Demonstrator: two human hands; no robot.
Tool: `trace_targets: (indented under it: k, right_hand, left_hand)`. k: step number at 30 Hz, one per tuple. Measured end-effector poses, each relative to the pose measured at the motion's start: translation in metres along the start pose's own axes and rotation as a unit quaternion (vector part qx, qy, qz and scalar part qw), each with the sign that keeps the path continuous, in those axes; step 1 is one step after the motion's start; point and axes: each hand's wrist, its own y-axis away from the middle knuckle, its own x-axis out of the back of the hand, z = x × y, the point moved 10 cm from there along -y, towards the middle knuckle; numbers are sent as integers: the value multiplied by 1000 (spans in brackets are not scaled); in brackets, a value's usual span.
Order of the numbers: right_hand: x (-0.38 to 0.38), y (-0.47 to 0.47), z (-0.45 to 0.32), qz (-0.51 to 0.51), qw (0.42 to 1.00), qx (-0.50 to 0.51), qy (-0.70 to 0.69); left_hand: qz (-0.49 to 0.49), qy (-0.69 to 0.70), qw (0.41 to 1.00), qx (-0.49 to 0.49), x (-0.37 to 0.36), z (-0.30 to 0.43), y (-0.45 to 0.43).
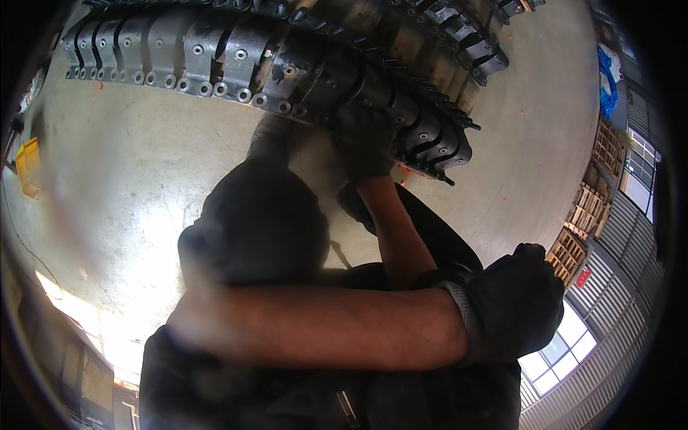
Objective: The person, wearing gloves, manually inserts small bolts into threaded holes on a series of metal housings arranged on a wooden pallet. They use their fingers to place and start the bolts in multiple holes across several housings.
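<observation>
A long row of black-coated curved metal segments (250,48) stretches across the top of the view, with ringed holes along its near edge and pins or studs along the far one. My right hand (365,137), in a dark glove, is at the near edge of this row, right of its middle. Dark glove against dark metal hides the fingers, so any grip is unclear. Across my body runs my left forearm, ending in my gloved left hand (513,303) at the right. Its fingers look curled; the palm side is hidden.
Another row of black metal segments (462,37) lies beyond, with wooden boards between. A yellow bin (29,167) sits on the concrete floor (134,161) at left. Stacked wooden pallets (587,209) line the corrugated wall at right. My bent knee (263,215) is below the near row.
</observation>
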Motion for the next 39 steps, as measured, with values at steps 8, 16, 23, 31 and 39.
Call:
trace_targets:
  k: [8, 16, 23, 31, 39]
  right_hand:
    - [-29, -2, -1, -34, 993, -14, 111]
    - [-28, -4, -1, -11, 993, -2, 114]
    - [70, -30, 0, -2, 1000, -29, 5]
    - [126, -184, 146, 20, 970, -201, -133]
    - [79, -349, 263, 26, 973, -230, -9]
  left_hand:
    - [27, 92, 995, 4, -3, -6, 2]
    - [-25, 67, 997, 4, -8, -4, 0]
    - [-67, 2, 998, -22, 4, 1, -1]
    - [-27, -35, 999, -16, 37, -27, -8]
    - [0, -67, 998, 8, 68, -82, -31]
